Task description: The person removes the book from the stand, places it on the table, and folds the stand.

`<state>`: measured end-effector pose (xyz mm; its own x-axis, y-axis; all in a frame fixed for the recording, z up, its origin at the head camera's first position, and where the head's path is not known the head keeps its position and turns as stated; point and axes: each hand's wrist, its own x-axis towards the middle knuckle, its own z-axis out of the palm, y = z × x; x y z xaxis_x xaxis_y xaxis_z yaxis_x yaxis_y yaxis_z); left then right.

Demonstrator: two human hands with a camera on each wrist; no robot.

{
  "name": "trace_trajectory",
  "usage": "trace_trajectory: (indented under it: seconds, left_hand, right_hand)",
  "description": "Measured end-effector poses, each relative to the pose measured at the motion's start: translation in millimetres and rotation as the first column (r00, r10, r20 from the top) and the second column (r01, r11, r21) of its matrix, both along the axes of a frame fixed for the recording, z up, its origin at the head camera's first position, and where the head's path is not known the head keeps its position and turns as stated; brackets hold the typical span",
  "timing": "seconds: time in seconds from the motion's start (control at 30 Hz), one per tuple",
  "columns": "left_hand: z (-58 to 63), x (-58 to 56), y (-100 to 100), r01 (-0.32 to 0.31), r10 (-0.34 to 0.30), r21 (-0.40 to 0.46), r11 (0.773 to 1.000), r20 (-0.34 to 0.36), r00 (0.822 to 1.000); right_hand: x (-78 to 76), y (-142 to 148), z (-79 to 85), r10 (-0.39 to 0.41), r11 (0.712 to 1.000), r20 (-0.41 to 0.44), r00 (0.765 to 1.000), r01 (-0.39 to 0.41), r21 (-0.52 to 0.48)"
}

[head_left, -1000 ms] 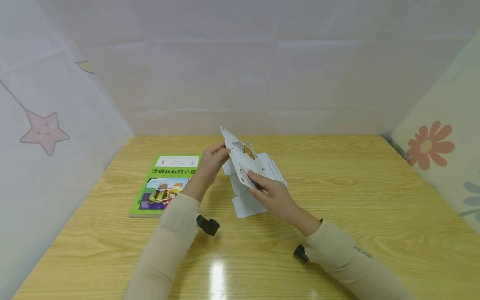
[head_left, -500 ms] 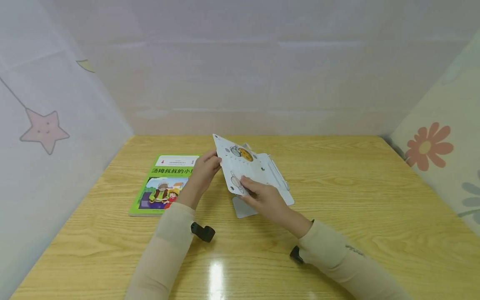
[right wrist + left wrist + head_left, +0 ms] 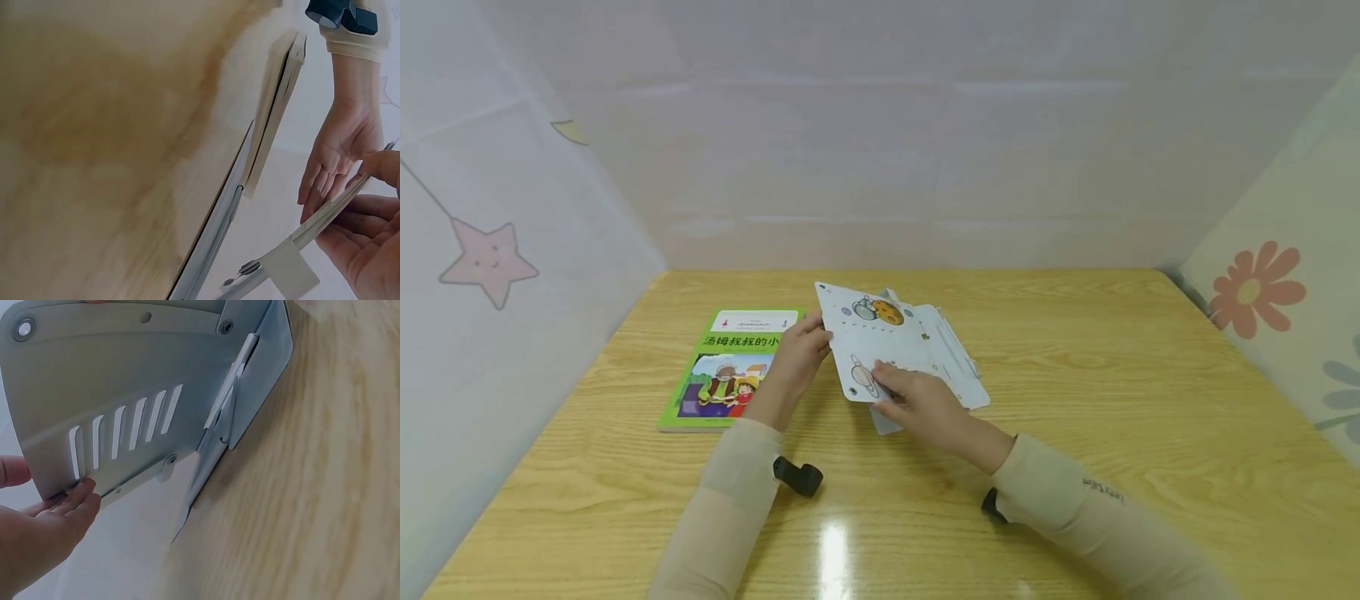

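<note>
A white folding book stand (image 3: 865, 337), printed with planets and an astronaut, is unfolded on the table, its front panel raised at a tilt. My left hand (image 3: 800, 354) holds the panel's left edge, thumb and fingers on opposite faces. At the near edge my right hand (image 3: 925, 408) pinches the panel, with the thumb over the planet print. From below, the left wrist view shows the panel's grey underside (image 3: 106, 369), with a row of slots and rivets, joined to folded metal legs (image 3: 256, 387). The right wrist view catches the panel edge-on between the right fingers (image 3: 356, 244).
Left of the stand lies a green picture book (image 3: 722, 371), partly behind my left forearm. The wooden table (image 3: 1112, 367) reaches back to a pale cloth wall (image 3: 880, 150). Patterned cloth hangs at both sides.
The stand's panel has tilted down toward the left and now shows more of its printed face. Both hands have moved slightly left and nearer with it, keeping their hold.
</note>
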<state>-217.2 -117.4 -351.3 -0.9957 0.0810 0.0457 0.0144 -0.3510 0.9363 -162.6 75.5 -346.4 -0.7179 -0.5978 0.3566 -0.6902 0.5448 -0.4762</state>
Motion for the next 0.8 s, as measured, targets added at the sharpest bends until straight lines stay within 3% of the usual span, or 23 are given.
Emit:
trace_trajectory:
  seconds: [0.23,0.6,0.8]
  left_hand:
    - [-7.6,1.9,-4.4,0.007,-0.008,0.039,0.999,0.033,0.999]
    - [-16.3,6.1,-9.6,-0.011,0.0,0.089,0.996,0.129,0.992]
    - [-21.5,6.7,-10.8,-0.034,0.018,0.081,0.996,0.193,0.981]
  right_hand:
    - [1.0,-5.0,1.6,-0.002,0.992,-0.008,1.0,0.003,0.128]
    - [0.2,-11.8,-2.1,0.012,0.968,-0.012,1.0,-0.008,0.249]
    - [2.0,-15.2,-3.2,0.018,0.937,-0.048,0.999,0.0,0.35]
